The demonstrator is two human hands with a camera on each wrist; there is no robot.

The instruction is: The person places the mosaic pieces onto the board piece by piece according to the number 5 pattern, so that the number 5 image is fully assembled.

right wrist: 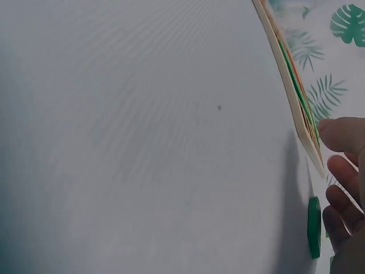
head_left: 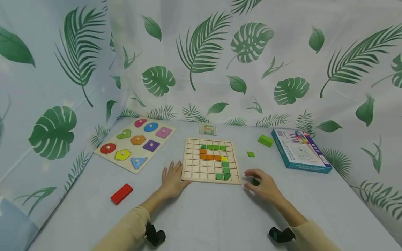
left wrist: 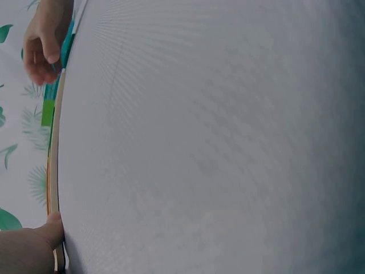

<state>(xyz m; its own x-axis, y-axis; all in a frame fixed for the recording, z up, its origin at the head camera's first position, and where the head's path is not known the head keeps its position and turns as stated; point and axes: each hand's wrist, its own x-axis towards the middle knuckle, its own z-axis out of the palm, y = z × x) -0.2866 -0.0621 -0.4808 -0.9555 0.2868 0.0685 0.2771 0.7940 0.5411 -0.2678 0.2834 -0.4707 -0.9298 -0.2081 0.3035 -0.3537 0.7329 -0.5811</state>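
Note:
A wooden grid board lies in the middle of the table with green, orange and yellow tiles set along a winding path. My left hand rests flat at its near left corner, fingers spread, and the thumb touches the near edge. Just off the near right corner, my right hand hovers with fingers loosely bent and thumb apart from them. A dark green piece lies on the table beneath those fingers, partly hidden by them in the head view. Nothing is gripped in either hand.
A knob shape puzzle lies at the left, with a red block nearer me. Behind the board is a small pattern card. To the right are a small green tile, a green block and a teal-edged box.

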